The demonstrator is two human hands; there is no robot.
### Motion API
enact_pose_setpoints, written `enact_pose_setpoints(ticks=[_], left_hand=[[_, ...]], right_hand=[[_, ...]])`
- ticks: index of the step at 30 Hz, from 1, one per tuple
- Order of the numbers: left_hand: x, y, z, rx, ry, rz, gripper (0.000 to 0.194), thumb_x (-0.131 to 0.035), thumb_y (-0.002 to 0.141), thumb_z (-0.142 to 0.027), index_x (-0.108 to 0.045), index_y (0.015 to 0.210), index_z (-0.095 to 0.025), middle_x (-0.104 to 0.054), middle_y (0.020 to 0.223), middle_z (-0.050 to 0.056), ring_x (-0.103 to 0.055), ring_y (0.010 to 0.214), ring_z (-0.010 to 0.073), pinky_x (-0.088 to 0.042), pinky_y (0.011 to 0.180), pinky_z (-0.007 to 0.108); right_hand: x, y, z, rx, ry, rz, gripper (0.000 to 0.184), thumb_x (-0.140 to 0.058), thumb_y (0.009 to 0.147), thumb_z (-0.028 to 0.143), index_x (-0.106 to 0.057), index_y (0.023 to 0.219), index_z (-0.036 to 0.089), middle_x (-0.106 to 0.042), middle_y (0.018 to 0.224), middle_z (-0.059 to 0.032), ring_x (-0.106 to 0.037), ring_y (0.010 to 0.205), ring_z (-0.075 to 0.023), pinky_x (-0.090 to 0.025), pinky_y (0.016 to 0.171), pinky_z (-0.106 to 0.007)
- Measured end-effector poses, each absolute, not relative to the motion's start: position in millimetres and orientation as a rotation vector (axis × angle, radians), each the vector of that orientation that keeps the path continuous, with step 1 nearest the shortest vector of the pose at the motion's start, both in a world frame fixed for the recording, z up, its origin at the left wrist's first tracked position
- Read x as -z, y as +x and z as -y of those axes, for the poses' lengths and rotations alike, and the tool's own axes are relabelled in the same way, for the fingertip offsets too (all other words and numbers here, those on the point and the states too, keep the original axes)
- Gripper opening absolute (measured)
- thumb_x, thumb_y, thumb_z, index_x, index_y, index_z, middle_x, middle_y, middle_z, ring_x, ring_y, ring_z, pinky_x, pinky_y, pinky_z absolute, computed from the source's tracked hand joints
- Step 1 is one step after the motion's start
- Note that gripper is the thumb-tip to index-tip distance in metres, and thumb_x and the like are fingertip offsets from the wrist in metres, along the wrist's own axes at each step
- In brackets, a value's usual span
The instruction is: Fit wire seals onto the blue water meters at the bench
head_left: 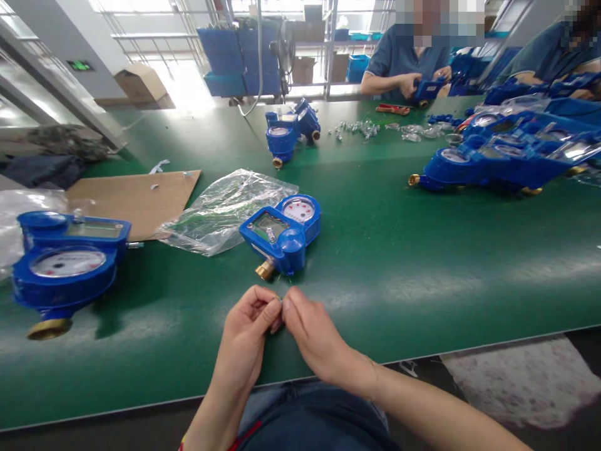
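My left hand (pixel 253 319) and my right hand (pixel 307 326) meet fingertip to fingertip above the near edge of the green table (pixel 375 275). Both are closed in a pinch around something tiny; thin strands show by the fingertips, but its kind is too small to make out. Just beyond them lies a blue water meter (pixel 292 243) with a round dial, a small display window and a brass threaded end. Neither hand visibly grips this meter. A second blue water meter (pixel 70 263) rests at the left, its brass end toward me.
A clear plastic bag (pixel 220 213) and a cardboard sheet (pixel 141 194) lie left of centre. Two more meters (pixel 282 134) stand farther back, near small loose parts (pixel 359 128) and red-handled pliers (pixel 393 109). Many meters (pixel 498 156) pile up at right. Across the table a person (pixel 408 59) holds a meter.
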State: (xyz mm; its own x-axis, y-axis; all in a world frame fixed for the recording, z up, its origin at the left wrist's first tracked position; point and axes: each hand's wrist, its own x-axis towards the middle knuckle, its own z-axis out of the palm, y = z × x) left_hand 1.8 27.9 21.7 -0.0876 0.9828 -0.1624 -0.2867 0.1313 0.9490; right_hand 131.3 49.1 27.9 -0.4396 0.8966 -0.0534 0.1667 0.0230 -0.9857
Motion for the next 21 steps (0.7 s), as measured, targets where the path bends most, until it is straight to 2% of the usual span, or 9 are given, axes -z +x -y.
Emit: enact_pose_setpoints(ticks=[3, 8, 9, 11, 13, 14, 16, 19, 21], left_hand=[[-21, 3, -30, -1.359, 0.999, -1.29, 0.013, -0.071, 0.078, -0.023, -0.061, 0.084, -0.018, -0.058, 0.079, -0.001, -0.052, 0.074, 0.0113, -0.041, 0.068, 0.022], [-21, 4, -35, -1.248, 0.813, -1.089, 0.023, -0.064, 0.084, -0.031, -0.054, 0.07, -0.016, -0.045, 0.061, -0.004, -0.038, 0.056, 0.008, -0.032, 0.053, 0.02], [-21, 4, -36, -1.272, 0.834, -1.104, 0.021, -0.065, 0.083, -0.03, -0.055, 0.07, -0.016, -0.046, 0.062, -0.004, -0.039, 0.057, 0.0083, -0.033, 0.054, 0.02], [-21, 5, -37, -1.355, 0.961, -1.217, 0.012, -0.068, 0.08, -0.026, -0.059, 0.078, -0.018, -0.054, 0.07, -0.003, -0.048, 0.066, 0.0103, -0.039, 0.063, 0.021], [-19, 5, -38, -1.385, 1.077, -1.328, 0.01, -0.069, 0.079, -0.023, -0.061, 0.085, -0.019, -0.059, 0.08, -0.001, -0.054, 0.078, 0.013, -0.041, 0.072, 0.023], [-19, 4, -38, -1.364, 1.088, -1.339, 0.01, -0.068, 0.079, -0.023, -0.061, 0.085, -0.019, -0.06, 0.081, 0.0, -0.054, 0.079, 0.0136, -0.042, 0.073, 0.023], [-19, 4, -38, -1.293, 1.006, -1.271, 0.011, -0.067, 0.081, -0.027, -0.06, 0.082, -0.018, -0.057, 0.074, -0.001, -0.052, 0.072, 0.0126, -0.041, 0.068, 0.023], [-21, 4, -39, -1.235, 0.823, -1.115, 0.02, -0.066, 0.082, -0.031, -0.058, 0.074, -0.015, -0.05, 0.064, -0.002, -0.042, 0.059, 0.0094, -0.035, 0.058, 0.022], [-20, 5, -39, -1.252, 0.797, -1.086, 0.02, -0.068, 0.08, -0.03, -0.057, 0.072, -0.015, -0.05, 0.063, -0.003, -0.041, 0.058, 0.0088, -0.034, 0.056, 0.021]], right_hand=[[-27, 132, -51, -1.762, -1.002, 1.525, 0.028, -0.023, 0.096, 0.036, -0.029, 0.072, 0.024, -0.026, 0.054, 0.007, -0.025, 0.045, -0.0111, -0.027, 0.046, -0.023], [-28, 132, -51, -1.289, -1.163, 1.724, 0.024, -0.04, 0.092, 0.038, -0.041, 0.074, 0.021, -0.041, 0.064, 0.0019, -0.035, 0.057, -0.0122, -0.028, 0.057, -0.027], [-28, 131, -51, -1.359, -1.151, 1.671, 0.027, -0.038, 0.092, 0.038, -0.04, 0.071, 0.021, -0.039, 0.061, 0.0026, -0.033, 0.055, -0.0117, -0.027, 0.056, -0.026], [-31, 131, -53, -1.749, -1.022, 1.417, 0.033, -0.029, 0.094, 0.038, -0.033, 0.065, 0.022, -0.03, 0.051, 0.0057, -0.026, 0.046, -0.0101, -0.023, 0.049, -0.025], [-33, 132, -56, -2.116, -0.85, 1.167, 0.033, -0.024, 0.094, 0.037, -0.028, 0.064, 0.023, -0.02, 0.047, 0.0087, -0.016, 0.041, -0.0092, -0.018, 0.044, -0.024], [-33, 134, -57, -2.174, -0.821, 1.14, 0.031, -0.025, 0.093, 0.036, -0.028, 0.065, 0.023, -0.019, 0.047, 0.0092, -0.015, 0.041, -0.0091, -0.018, 0.044, -0.024], [-32, 137, -59, -1.971, -0.93, 1.349, 0.027, -0.031, 0.093, 0.037, -0.035, 0.071, 0.022, -0.029, 0.052, 0.0073, -0.023, 0.045, -0.0097, -0.021, 0.048, -0.024], [-28, 139, -58, -1.293, -1.158, 1.779, 0.023, -0.039, 0.092, 0.038, -0.042, 0.077, 0.021, -0.043, 0.065, 0.0019, -0.035, 0.057, -0.0118, -0.024, 0.057, -0.027], [-26, 137, -57, -1.2, -1.196, 1.837, 0.025, -0.038, 0.093, 0.038, -0.042, 0.075, 0.021, -0.044, 0.064, 0.0012, -0.036, 0.056, -0.0121, -0.023, 0.057, -0.028]])
